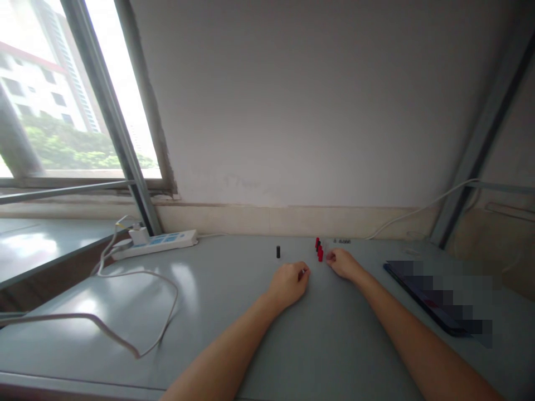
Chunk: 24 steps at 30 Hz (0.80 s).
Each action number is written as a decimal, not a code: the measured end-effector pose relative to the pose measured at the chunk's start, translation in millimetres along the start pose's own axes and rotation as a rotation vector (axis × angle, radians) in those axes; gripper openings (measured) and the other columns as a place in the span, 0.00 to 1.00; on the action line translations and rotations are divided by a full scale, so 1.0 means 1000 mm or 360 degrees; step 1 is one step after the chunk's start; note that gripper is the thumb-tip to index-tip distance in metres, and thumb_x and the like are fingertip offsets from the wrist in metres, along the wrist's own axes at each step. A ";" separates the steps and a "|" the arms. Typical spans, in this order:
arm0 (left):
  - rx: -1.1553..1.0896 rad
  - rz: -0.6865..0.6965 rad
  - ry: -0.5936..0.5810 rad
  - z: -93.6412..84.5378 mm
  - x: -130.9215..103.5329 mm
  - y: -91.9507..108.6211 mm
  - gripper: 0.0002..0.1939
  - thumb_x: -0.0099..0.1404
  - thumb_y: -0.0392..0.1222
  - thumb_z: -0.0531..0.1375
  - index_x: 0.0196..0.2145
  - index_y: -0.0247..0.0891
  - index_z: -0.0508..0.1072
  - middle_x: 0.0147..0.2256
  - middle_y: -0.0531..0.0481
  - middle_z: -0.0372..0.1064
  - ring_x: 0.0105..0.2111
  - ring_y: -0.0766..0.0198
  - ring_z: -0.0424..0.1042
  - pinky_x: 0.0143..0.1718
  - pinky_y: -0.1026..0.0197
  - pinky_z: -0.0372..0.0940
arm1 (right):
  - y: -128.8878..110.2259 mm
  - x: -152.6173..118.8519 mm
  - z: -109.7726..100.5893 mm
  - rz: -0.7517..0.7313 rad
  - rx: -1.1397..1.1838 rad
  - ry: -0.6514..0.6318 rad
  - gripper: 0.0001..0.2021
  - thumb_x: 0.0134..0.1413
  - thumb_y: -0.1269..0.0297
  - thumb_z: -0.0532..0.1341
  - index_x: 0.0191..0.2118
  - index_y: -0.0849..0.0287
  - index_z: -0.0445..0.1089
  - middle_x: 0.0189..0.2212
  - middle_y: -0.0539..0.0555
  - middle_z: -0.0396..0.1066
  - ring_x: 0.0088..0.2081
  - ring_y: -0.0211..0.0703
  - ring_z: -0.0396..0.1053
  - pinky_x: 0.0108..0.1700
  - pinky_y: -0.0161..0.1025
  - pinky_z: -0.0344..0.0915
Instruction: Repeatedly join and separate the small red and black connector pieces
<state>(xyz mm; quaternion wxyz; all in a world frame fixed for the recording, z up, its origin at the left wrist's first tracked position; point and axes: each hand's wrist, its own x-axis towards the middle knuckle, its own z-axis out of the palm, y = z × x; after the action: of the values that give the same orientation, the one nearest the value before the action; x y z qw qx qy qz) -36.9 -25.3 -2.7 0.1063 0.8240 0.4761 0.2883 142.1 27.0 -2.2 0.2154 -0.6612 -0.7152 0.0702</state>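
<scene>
a knuckle could scatter the small red and black plastic-looking cylinders [320, 255] on the smooth grey table [234, 289]: my curled right hand [345, 263] is just right of them, curled left hand [288, 284] left. i can't tell what either holds.

Head-worn view, forward and down

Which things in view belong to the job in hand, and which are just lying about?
Likely part of the job:
red cylinders, beside the right hand
upright black cylinder, just beyond the left hand
perhaps the tiny dark pieces near the wall, too small to identify

Apparently lying about:
white power strip
white cable
flat dark object, partly pixelated
</scene>
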 end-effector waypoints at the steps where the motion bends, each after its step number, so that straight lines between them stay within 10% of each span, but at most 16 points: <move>1: 0.0009 0.0001 0.0001 0.000 0.000 0.000 0.12 0.59 0.39 0.49 0.31 0.37 0.72 0.24 0.47 0.70 0.24 0.64 0.66 0.26 0.65 0.56 | 0.000 0.000 -0.001 0.0005 -0.0016 0.0000 0.08 0.43 0.77 0.55 0.26 0.63 0.71 0.27 0.58 0.72 0.30 0.41 0.67 0.32 0.34 0.58; 14: 0.0385 -0.0141 0.0462 -0.015 0.006 -0.014 0.21 0.60 0.36 0.47 0.52 0.32 0.57 0.48 0.39 0.61 0.47 0.56 0.61 0.45 0.56 0.57 | -0.002 -0.005 -0.003 0.0118 -0.0079 0.0067 0.09 0.47 0.66 0.57 0.24 0.63 0.72 0.23 0.56 0.71 0.26 0.39 0.66 0.27 0.33 0.53; 24: 0.0584 -0.0080 0.0260 -0.003 0.008 -0.034 0.26 0.62 0.35 0.44 0.58 0.33 0.46 0.59 0.42 0.46 0.56 0.57 0.51 0.51 0.55 0.54 | -0.003 -0.008 -0.005 0.0117 -0.0156 0.0070 0.09 0.47 0.65 0.57 0.27 0.61 0.73 0.25 0.56 0.72 0.29 0.40 0.67 0.28 0.33 0.55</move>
<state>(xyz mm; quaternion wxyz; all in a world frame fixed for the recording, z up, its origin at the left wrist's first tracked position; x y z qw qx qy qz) -60.0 -0.8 -12.2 -0.0776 0.7912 0.5481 0.2600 141.0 17.9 1.6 0.1955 -0.6981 -0.6882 0.0284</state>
